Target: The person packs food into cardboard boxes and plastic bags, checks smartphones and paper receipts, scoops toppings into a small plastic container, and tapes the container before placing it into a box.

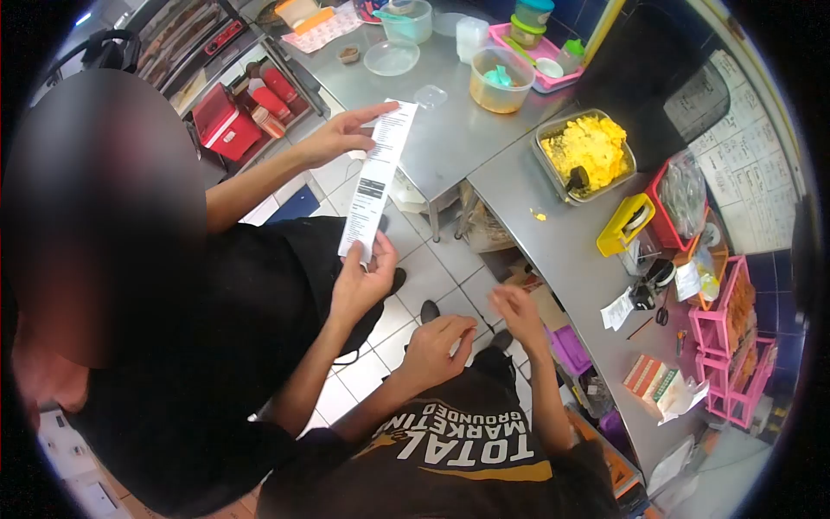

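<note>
My left hand (437, 352) is in front of my dark shirt, its fingers bent and thumb tip close to the fingertips; I see nothing in it. Slightly blurred, my right hand (519, 317) is raised beside it near the counter edge, fingers loosely bent and apart, holding nothing visible. Neither hand touches the counter. To my left, a person in black holds a long printed receipt (373, 186), with one hand (341, 138) at its top and the other hand (365, 277) at its bottom.
A steel counter (540, 251) runs along my right. On it are a tub of yellow shredded food (590, 156), a yellow holder (625, 225), pink baskets (722, 333) and a small box (654, 385). Plastic containers (501, 80) stand farther back. A red cooler (226, 121) sits on a shelf.
</note>
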Demonstrator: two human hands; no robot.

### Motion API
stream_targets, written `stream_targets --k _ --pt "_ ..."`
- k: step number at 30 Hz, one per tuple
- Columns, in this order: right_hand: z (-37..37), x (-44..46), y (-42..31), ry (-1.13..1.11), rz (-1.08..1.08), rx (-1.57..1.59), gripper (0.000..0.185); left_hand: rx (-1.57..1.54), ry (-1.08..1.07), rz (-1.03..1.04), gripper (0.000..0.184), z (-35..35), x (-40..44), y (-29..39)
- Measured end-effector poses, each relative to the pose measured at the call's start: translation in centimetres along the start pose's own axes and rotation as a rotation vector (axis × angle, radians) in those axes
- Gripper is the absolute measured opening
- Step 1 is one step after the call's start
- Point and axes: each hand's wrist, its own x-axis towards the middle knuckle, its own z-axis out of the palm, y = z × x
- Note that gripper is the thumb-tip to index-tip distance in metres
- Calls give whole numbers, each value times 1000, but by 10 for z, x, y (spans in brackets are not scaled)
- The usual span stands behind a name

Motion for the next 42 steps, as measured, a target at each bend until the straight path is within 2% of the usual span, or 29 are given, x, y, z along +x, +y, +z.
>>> stream_targets --k 2,3,5,7,9,11,14,16,17,18,19,20,22,23,24,25,26,27,29,30,32,33,34,36,38,39,41,42 --pt "-44 -65 16 121 191 35 29 2 -22 57 12 21 6 12" --pt "-64 -89 21 135 194 44 29 -9 -85 92 14 34 8 22" --pt "-106 -154 34 355 249 85 29 -68 -215 165 15 70 10 40" --pt "-148 -220 51 472 93 -25 30 -56 -242 354 17 126 3 58" --pt "-172 -279 9 691 40 -314 25 -61 -432 395 19 185 -2 84" --pt "-196 -340 -16 886 -5 -97 24 -161 -545 468 23 247 3 128" --pt "-237 -423 19 1123 75 -77 22 -208 -651 594 31 342 8 191" --pt "-240 -463 40 1282 66 -34 23 -266 -723 461 44 396 18 245" --pt "-246 -479 48 1398 41 -24 23 -273 -735 487 44 423 22 256" --pt "-249 -491 56 1411 -32 135 24 -21 -755 593 51 453 27 249" --pt "-252 -498 66 1435 -44 143 24 233 -762 698 59 480 33 243" --pt "-256 -506 77 1405 -52 175 24 184 -720 701 60 497 31 241" --pt "-263 -520 101 1470 4 196 24 354 -889 700 55 532 41 230" --pt "-259 -524 112 1550 96 203 24 177 -982 525 42 537 29 255" --pt "-258 -532 120 1618 105 187 25 -186 -1015 549 26 563 31 229" --pt "-254 -543 125 1677 118 166 25 -267 -964 569 18 566 21 246" --pt "-247 -559 134 1792 154 191 25 -190 -989 664 21 581 34 229" --pt "-239 -570 146 1852 176 244 24 6 -1061 737 26 620 75 164" --pt "-235 -608 172 1993 253 240 23 -174 -1066 782 28 625 82 163" --pt "-235 -638 192 2076 312 201 22 -188 -998 753 28 622 72 179" --pt "-233 -697 209 2364 386 -7 19 -214 -964 625 30 616 71 187" --pt "-232 -732 209 2427 500 -23 18 -215 -999 526 31 619 75 182" --pt "-232 -767 210 2484 617 -37 16 -363 -970 445 33 620 77 179" --pt "-233 -832 229 2667 668 -232 13 -555 -899 316 32 621 63 194" --pt "-235 -896 243 2633 872 -379 17 -564 -823 303 28 615 43 242" --pt "-241 -923 243 2631 862 -391 17 -563 -790 307 26 612 34 267" --pt "-255 -974 249 2480 1053 -868 22 -556 -745 318 21 602 13 315" --pt "-260 -995 249 2475 1042 -865 22 -549 -725 324 19 596 0 336"
